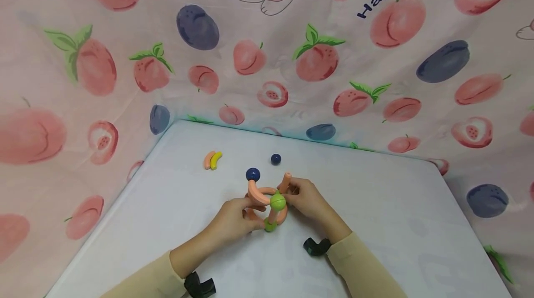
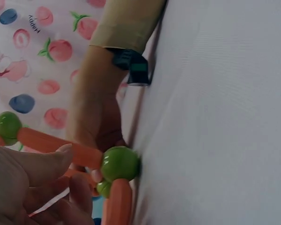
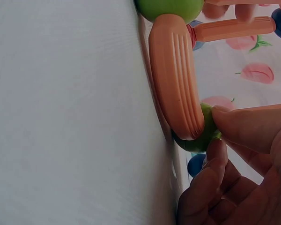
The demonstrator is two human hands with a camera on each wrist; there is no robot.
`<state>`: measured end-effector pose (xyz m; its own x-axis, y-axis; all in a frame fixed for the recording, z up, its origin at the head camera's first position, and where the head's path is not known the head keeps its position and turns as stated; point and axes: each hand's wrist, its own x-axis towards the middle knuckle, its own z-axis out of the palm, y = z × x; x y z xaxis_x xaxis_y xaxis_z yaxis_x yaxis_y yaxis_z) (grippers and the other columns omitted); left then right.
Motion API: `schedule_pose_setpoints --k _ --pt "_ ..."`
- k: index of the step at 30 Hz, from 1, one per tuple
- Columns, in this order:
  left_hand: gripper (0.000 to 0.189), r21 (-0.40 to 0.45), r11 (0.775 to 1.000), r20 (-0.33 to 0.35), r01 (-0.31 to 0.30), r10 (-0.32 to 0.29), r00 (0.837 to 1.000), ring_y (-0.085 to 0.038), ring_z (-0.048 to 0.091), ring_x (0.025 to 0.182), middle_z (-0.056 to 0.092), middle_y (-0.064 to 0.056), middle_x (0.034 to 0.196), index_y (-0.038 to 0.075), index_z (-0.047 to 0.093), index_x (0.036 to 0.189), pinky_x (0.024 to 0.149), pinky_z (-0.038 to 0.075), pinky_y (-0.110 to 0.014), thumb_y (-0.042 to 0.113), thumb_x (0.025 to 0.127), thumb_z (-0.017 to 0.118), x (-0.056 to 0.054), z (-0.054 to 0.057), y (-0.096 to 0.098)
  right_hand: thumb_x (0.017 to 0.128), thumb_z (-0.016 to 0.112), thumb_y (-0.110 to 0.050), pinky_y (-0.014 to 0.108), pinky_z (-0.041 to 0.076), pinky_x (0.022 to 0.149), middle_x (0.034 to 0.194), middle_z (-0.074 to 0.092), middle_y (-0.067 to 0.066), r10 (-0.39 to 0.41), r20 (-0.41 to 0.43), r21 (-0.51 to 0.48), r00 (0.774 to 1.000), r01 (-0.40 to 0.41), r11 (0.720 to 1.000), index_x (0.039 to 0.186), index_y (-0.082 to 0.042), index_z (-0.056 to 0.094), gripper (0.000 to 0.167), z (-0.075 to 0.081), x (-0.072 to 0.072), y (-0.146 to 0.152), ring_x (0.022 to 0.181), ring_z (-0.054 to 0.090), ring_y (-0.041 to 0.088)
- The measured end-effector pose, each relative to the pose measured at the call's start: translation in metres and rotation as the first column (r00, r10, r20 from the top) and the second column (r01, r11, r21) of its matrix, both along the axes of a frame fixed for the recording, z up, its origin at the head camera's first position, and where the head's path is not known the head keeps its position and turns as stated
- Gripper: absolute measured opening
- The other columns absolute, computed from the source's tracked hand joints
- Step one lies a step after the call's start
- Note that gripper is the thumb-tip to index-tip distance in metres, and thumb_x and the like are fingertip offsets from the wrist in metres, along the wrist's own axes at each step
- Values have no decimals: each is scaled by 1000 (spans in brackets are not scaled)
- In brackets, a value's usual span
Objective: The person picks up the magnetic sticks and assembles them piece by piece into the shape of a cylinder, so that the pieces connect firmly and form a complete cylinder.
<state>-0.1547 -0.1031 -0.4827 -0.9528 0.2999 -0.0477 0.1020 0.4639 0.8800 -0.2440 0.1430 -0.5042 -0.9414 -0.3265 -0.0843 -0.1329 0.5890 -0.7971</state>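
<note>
Both hands are on a toy structure of orange curved rods [image 1: 257, 194] and green balls [image 1: 277, 202], low over the white table. My left hand [image 1: 233, 218] is on its left side, with thumb and fingers about an orange rod [image 2: 86, 155] in the left wrist view. From the right, my right hand [image 1: 308, 198] pinches a green ball [image 3: 208, 133] between thumb and fingers; a ribbed orange rod [image 3: 175, 77] joins that ball. A dark blue ball [image 1: 252, 174] tops the raised left rod. The hands partly hide the structure's lower parts.
Behind the structure, a loose dark blue ball [image 1: 276, 159] lies on the white table [image 1: 396, 224]. Farther left, a loose orange rod [image 1: 208, 160] and a yellow rod [image 1: 216, 161] lie side by side. A fruit-printed cloth [image 1: 267, 61] hangs along the back and left.
</note>
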Motion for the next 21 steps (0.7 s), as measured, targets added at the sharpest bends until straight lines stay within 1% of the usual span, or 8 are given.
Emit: schedule_pose_setpoints --k 3,5,8,10,15,21 --pt "42 8 1000 8 17 -17 1000 -12 66 76 80 -5 112 15 79 122 61 54 -25 22 84 94 -4 -5 8 96 79 -11 28 47 68 87 66 2 0 -1 -2 1000 0 1000 114 -16 80 19 -1 0 1 81 55 18" --pt "41 14 1000 19 23 -23 1000 -12 68 76 80 -4 111 15 80 122 62 55 -26 21 84 94 -6 -7 11 96 80 -11 28 47 68 88 67 1 3 -4 -4 1000 -3 1000 114 -16 80 19 0 0 1 82 56 18" --pt "37 25 999 26 28 -29 999 -12 69 80 82 -3 109 14 81 120 66 56 -25 19 85 92 -8 -10 15 96 80 -12 28 48 68 88 67 1 7 -4 -9 1000 -7 1000 113 -17 80 18 1 0 1 82 56 18" --pt "34 30 999 12 31 -31 999 -12 68 80 82 -1 111 13 82 117 68 55 -23 18 86 92 -9 -11 16 95 81 -12 28 47 69 89 67 1 7 -2 -11 1000 -7 1000 113 -17 80 18 2 0 0 82 56 18" --pt "29 42 999 -9 31 -31 999 -12 66 76 83 -2 106 13 83 113 65 53 -22 18 85 92 -10 -14 17 95 81 -11 28 47 69 88 66 1 0 4 -7 1000 0 1000 113 -18 80 19 3 1 0 82 56 18" --pt "28 48 999 10 24 -25 1000 -11 68 78 82 -3 104 13 83 111 65 54 -23 19 85 92 -9 -15 17 95 80 -10 28 47 69 88 66 1 -5 5 -3 1000 5 1000 114 -16 81 20 2 1 0 82 55 18"
